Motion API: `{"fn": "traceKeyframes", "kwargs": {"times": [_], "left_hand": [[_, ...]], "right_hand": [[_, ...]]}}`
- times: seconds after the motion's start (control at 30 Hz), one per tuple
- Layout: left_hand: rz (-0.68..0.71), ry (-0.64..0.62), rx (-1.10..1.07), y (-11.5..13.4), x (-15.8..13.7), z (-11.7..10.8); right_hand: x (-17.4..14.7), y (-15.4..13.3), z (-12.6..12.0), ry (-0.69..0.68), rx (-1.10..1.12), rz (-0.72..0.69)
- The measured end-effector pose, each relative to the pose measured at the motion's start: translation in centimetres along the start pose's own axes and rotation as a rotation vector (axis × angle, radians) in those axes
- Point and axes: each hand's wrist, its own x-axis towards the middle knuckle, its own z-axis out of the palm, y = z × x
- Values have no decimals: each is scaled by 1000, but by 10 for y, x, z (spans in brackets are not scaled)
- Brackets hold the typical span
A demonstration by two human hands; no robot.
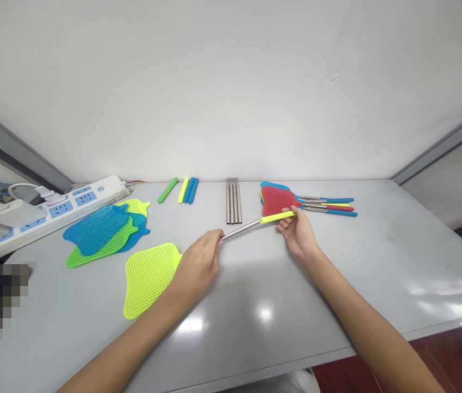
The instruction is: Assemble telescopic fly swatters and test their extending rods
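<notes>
My left hand (203,257) is closed around one end of a thin metal rod (241,230). On the rod's other end sits a yellow handle grip (274,217), pinched by the fingers of my right hand (299,233). Rod and grip form one slanted line above the table. Partly behind my left hand and forearm lies a yellow fly swatter head (151,278); its neck is hidden by the hand. Just beyond my right hand is a pile of fly swatters with a red head (276,201) on top and handles pointing right.
Several metal rods (234,201) lie side by side at the back middle. Left of them are a green grip (168,190), a yellow grip (184,190) and blue grips (191,190). Blue and green swatter heads (100,226) overlap near a white power strip (71,203) with plugs.
</notes>
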Motion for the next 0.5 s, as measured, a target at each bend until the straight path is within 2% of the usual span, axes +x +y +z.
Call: {"fn": "traceKeyframes", "kwargs": {"times": [0.5], "left_hand": [[59, 15, -11, 0, -1, 3]], "right_hand": [[-2, 1, 1, -60, -116, -27]]}}
